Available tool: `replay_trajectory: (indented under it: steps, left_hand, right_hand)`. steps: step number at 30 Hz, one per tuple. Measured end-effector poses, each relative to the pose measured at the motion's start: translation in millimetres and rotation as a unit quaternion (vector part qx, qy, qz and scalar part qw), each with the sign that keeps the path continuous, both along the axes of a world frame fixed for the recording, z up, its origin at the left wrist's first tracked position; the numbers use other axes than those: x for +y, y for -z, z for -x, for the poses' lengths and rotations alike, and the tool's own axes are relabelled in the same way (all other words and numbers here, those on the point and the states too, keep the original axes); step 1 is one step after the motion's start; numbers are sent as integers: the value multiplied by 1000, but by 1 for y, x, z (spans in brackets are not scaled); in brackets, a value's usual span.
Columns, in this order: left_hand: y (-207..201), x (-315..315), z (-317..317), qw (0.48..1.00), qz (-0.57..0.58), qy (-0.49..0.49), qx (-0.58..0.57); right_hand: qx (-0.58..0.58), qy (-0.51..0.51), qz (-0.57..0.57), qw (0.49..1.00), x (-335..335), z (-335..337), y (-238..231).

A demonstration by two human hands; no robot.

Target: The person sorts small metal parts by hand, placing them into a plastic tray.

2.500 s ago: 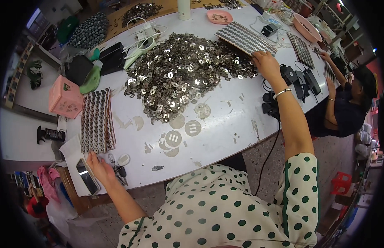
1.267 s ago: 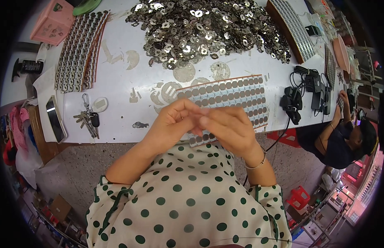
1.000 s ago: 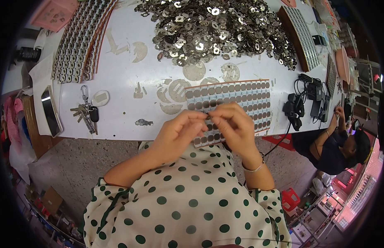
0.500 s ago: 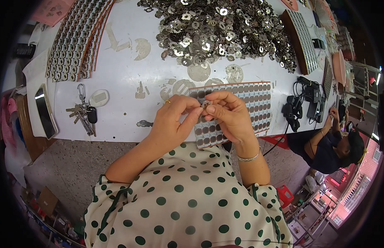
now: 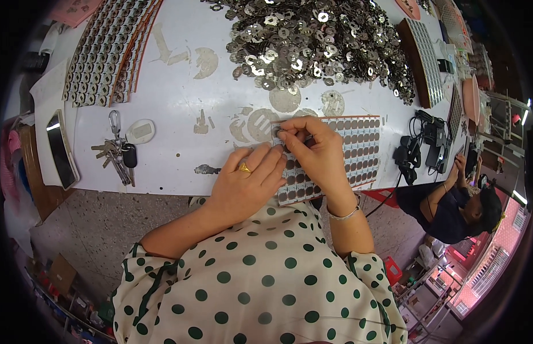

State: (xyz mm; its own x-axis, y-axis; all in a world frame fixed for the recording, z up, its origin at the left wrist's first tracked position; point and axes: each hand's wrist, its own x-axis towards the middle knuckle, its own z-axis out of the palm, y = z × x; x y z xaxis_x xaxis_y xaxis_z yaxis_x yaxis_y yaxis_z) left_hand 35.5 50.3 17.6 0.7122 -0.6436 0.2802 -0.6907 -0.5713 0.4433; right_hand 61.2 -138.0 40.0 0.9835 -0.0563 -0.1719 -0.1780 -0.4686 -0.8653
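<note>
A flat panel [image 5: 361,143] with rows of dark round pads and an orange-brown edge lies in front of me at the table's near edge. My right hand [image 5: 318,152] is over its upper left part, thumb and forefinger pinched on a small metal plate [image 5: 276,131] at the far left corner. The fingers cover most of that plate. My left hand [image 5: 249,180], a gold ring on one finger, lies across the panel's left edge, its fingers stretched out side by side. Beyond the panel spreads a large heap of loose metal plates [image 5: 318,46].
At left stand stacked filled panels [image 5: 100,63], a phone [image 5: 61,149], keys [image 5: 114,155] and a white oval object [image 5: 140,132]. Another panel stack [image 5: 421,63] and black adapters with cables [image 5: 430,137] are at right. A co-worker [image 5: 450,206] sits beyond them.
My hands were together holding a small metal plate above the panel. The right hand has brought it down to the far left corner; the left has drawn away and now lies on the panel's edge.
</note>
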Motion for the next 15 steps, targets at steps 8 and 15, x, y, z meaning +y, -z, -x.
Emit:
replay_trajectory:
  steps: [8,15]
  left_hand:
    - [4,0,2,1000,-4,3,-5]
    - [5,-1,3,1000,-12,15,-11]
  right_hand:
    - [-10,-22,19,1000,4,1,5]
    - [-44,8,63,997,10,3,4]
